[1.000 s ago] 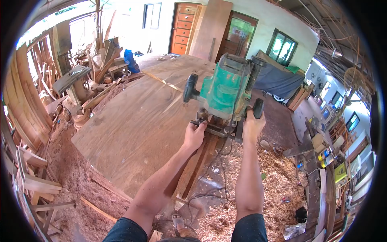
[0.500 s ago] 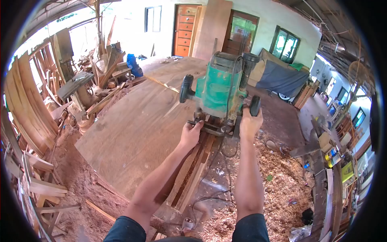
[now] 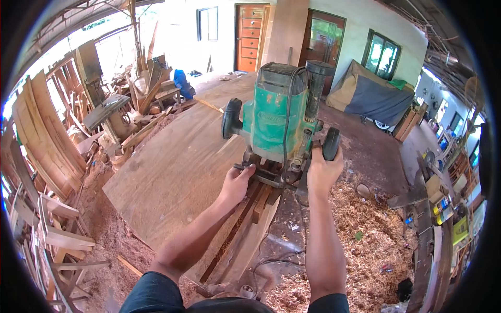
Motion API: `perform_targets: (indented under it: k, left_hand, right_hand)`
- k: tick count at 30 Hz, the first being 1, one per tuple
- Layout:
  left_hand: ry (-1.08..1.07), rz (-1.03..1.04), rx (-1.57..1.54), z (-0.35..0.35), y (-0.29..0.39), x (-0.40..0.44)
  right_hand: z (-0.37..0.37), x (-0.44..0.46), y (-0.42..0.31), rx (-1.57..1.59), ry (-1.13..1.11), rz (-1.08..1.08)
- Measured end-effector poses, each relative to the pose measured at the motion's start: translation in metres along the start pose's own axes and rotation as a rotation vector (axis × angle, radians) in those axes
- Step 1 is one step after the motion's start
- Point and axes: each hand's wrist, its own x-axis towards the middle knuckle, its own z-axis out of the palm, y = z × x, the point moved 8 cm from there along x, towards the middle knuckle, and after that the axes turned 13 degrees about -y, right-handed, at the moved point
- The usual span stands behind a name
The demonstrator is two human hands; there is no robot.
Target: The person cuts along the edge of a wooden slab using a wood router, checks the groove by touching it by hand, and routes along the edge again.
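Note:
A green plunge router with black side knobs stands on a long wooden piece that lies along the right edge of a plywood sheet. My left hand is closed on the guide bar at the left front of the router's base. At the router's right side, my right hand is wrapped round the lower part by the black knob. A dark groove runs along the wooden piece towards me, with a small block beside it. The router's bit is hidden by its base.
Wood shavings cover the floor at right, where a black cable also lies. Stacked boards and offcuts line the left. A covered vehicle stands at the back right. Planks and cans fill the far right.
The router, with both hands on it, appears nearer and further left. More of the grooved wooden piece and the small block shows. The view has shifted, so the background sits further right.

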Motion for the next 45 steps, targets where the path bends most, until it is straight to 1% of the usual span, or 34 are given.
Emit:
perform_targets:
  k: [4,7,10,13,16,19,22,28,31,34,37,43,45]
  left_hand:
    - [-0.045,0.023,-0.001,0.004,0.005,0.001]
    - [-0.027,0.027,0.046,0.005,0.009,0.002]
    - [-0.017,-0.010,-0.026,0.007,0.009,0.002]
    - [-0.035,-0.096,-0.002,0.008,0.010,0.000]
    - [-0.030,-0.099,0.053,0.004,0.004,0.005]
    - [0.000,-0.015,0.034,0.005,0.007,0.008]
    - [0.012,-0.047,-0.018,0.008,0.007,0.007]
    - [-0.028,-0.046,0.039,0.004,-0.001,0.018]
    - [-0.018,0.007,-0.012,0.005,-0.003,0.026]
    - [-0.020,0.016,0.034,0.004,-0.004,0.034]
    - [-0.055,-0.050,-0.041,0.010,-0.002,0.036]
    - [-0.016,-0.010,0.005,0.009,-0.007,0.051]
    - [-0.029,-0.059,0.090,0.003,-0.014,0.058]
  right_hand:
    - [-0.001,0.000,-0.003,-0.030,-0.007,0.035]
    - [-0.001,0.003,0.000,0.006,-0.013,0.016]
    - [0.000,0.004,0.002,0.014,-0.016,0.049]
    - [-0.002,0.005,0.005,-0.018,-0.003,0.041]
    - [-0.002,0.007,0.002,-0.069,-0.005,-0.014]
    - [-0.004,0.007,0.000,-0.171,0.033,-0.062]
    - [-0.005,0.009,0.009,-0.182,0.025,0.013]
    - [-0.005,0.012,0.009,-0.185,0.012,0.046]
    - [-0.004,0.016,0.009,-0.170,0.034,0.039]
    - [-0.004,0.022,0.011,-0.204,0.044,-0.010]
    - [-0.003,0.030,0.019,-0.122,0.014,0.007]
    - [-0.002,0.039,0.024,-0.094,0.025,-0.001]
    - [-0.003,0.039,0.023,-0.138,0.020,0.059]
